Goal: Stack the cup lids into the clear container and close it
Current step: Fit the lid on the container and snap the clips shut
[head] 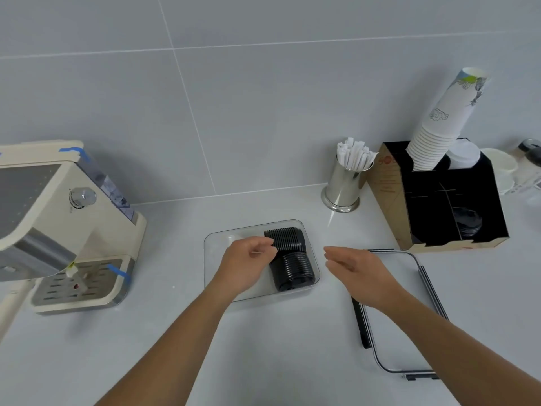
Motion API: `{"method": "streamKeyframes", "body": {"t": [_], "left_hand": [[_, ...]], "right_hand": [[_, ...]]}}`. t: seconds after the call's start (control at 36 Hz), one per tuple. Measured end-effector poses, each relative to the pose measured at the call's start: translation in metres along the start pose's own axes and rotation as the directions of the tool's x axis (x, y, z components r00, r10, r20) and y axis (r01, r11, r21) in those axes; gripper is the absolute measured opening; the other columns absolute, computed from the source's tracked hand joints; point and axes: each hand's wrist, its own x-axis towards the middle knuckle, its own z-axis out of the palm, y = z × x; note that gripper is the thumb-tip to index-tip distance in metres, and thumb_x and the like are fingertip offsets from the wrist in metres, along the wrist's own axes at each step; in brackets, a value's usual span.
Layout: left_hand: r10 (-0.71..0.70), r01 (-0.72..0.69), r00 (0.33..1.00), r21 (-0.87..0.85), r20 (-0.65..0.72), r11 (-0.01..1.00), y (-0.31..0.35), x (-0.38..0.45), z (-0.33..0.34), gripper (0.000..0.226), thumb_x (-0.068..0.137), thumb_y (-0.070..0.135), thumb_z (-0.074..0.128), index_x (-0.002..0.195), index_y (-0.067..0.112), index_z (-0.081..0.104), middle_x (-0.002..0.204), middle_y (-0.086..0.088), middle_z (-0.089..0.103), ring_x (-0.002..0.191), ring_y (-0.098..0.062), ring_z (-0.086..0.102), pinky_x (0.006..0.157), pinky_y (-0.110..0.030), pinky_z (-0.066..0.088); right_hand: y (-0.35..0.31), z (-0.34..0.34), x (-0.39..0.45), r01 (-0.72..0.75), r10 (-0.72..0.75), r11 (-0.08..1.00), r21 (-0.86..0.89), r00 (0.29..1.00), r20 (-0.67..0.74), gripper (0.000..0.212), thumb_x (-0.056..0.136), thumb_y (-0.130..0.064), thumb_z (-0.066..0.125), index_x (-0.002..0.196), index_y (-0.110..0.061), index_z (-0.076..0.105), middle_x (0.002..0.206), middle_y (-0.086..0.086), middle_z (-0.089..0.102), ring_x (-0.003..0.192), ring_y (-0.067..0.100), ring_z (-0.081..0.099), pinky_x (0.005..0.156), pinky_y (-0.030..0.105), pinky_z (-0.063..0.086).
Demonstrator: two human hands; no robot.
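Note:
A clear rectangular container (218,244) sits open on the counter in the middle. Inside it, along its right side, lies a bent row of black cup lids (292,259) stacked on edge. My left hand (248,265) is over the container with curled fingertips touching the left side of the lid row. My right hand (360,271) hovers just right of the container, fingers loosely apart and holding nothing. Under and right of that hand lies the container's clear cover (409,317) with dark clips, flat on the counter.
A cream coffee machine (67,224) stands at the left. Behind are a steel cup of wrapped straws (345,183) and a black organizer box (445,200) holding stacked paper cups (445,118) and more black lids (468,221). A tiled wall runs behind.

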Motion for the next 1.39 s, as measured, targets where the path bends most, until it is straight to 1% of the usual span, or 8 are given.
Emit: {"method": "streamKeyframes", "body": {"t": [0.06, 0.17, 0.31, 0.89, 1.19, 1.28, 1.33, 1.39], "left_hand": [[-0.051, 0.053, 0.998, -0.121, 0.023, 0.991, 0.001, -0.008, 0.006, 0.013, 0.088, 0.028, 0.068, 0.100, 0.033, 0.072, 0.098, 0.006, 0.074, 0.092, -0.011, 0.070, 0.086, -0.027, 0.055], [-0.162, 0.194, 0.980, -0.388, 0.114, 0.901, 0.005, -0.028, 0.022, 0.011, 0.092, 0.018, 0.065, 0.100, 0.019, 0.072, 0.105, -0.007, 0.075, 0.100, -0.021, 0.072, 0.089, -0.032, 0.057], [-0.277, 0.350, 0.937, -0.520, 0.214, 0.779, 0.003, -0.049, 0.050, 0.018, 0.094, 0.019, 0.062, 0.106, 0.012, 0.072, 0.103, -0.009, 0.077, 0.100, -0.024, 0.073, 0.089, -0.035, 0.057], [-0.567, 0.600, 0.784, -0.543, 0.253, 0.588, -0.006, -0.053, 0.147, 0.021, 0.094, 0.018, 0.062, 0.108, 0.004, 0.070, 0.104, -0.014, 0.076, 0.098, -0.026, 0.072, 0.082, -0.035, 0.057], [-0.626, 0.630, 0.758, -0.457, 0.183, 0.628, 0.000, -0.042, 0.188, 0.024, 0.093, 0.018, 0.063, 0.113, 0.005, 0.067, 0.113, -0.014, 0.071, 0.107, -0.026, 0.067, 0.096, -0.039, 0.052], [-0.623, 0.627, 0.762, -0.439, 0.174, 0.644, 0.006, -0.038, 0.199, 0.025, 0.092, 0.018, 0.066, 0.114, 0.006, 0.065, 0.112, -0.009, 0.070, 0.104, -0.020, 0.066, 0.095, -0.036, 0.052], [-0.601, 0.617, 0.777, -0.409, 0.187, 0.672, 0.013, -0.035, 0.206, 0.016, 0.088, 0.018, 0.069, 0.100, 0.008, 0.066, 0.105, -0.005, 0.068, 0.097, -0.018, 0.064, 0.091, -0.032, 0.050], [-0.581, 0.612, 0.788, -0.374, 0.206, 0.697, 0.022, -0.033, 0.213, 0.005, 0.089, 0.017, 0.066, 0.088, 0.014, 0.062, 0.094, -0.003, 0.065, 0.091, -0.017, 0.060, 0.087, -0.028, 0.050]], "right_hand": [[0.001, -0.006, -0.004, -0.050, 0.055, 0.988, 0.149, 0.998, -0.032, 0.028, 0.094, -0.029, 0.060, 0.120, -0.026, 0.069, 0.096, -0.016, 0.071, 0.096, 0.004, 0.068, 0.075, 0.002, 0.046], [0.010, -0.016, -0.015, -0.106, 0.139, 0.910, 0.400, 0.989, -0.055, 0.015, 0.090, -0.028, 0.064, 0.096, -0.037, 0.073, 0.106, -0.006, 0.075, 0.104, 0.014, 0.068, 0.101, 0.036, 0.050], [0.025, -0.035, -0.035, -0.153, 0.244, 0.735, 0.661, 0.968, -0.048, 0.019, 0.097, -0.013, 0.056, 0.108, -0.012, 0.071, 0.111, 0.008, 0.073, 0.104, 0.018, 0.070, 0.094, 0.032, 0.051], [0.159, -0.120, -0.052, -0.323, 0.479, 0.623, 0.712, 0.878, -0.021, 0.019, 0.098, -0.021, 0.054, 0.109, -0.013, 0.068, 0.113, 0.012, 0.072, 0.107, 0.026, 0.068, 0.101, 0.044, 0.048], [0.200, -0.134, -0.037, -0.419, 0.536, 0.619, 0.664, 0.844, 0.033, 0.033, 0.094, -0.027, 0.061, 0.122, -0.009, 0.064, 0.118, 0.004, 0.068, 0.109, 0.021, 0.065, 0.102, 0.043, 0.048], [0.205, -0.132, -0.036, -0.448, 0.529, 0.611, 0.653, 0.844, 0.085, 0.026, 0.094, -0.025, 0.062, 0.115, -0.011, 0.068, 0.118, 0.004, 0.068, 0.107, 0.020, 0.065, 0.102, 0.042, 0.049], [0.204, -0.133, -0.035, -0.466, 0.508, 0.610, 0.641, 0.851, 0.134, 0.015, 0.095, -0.021, 0.060, 0.095, -0.016, 0.074, 0.107, 0.003, 0.074, 0.098, 0.017, 0.068, 0.095, 0.038, 0.051], [0.202, -0.133, -0.034, -0.474, 0.480, 0.625, 0.621, 0.860, 0.174, 0.025, 0.097, -0.018, 0.056, 0.084, -0.017, 0.077, 0.095, 0.001, 0.078, 0.091, 0.016, 0.072, 0.086, 0.032, 0.052]]}}
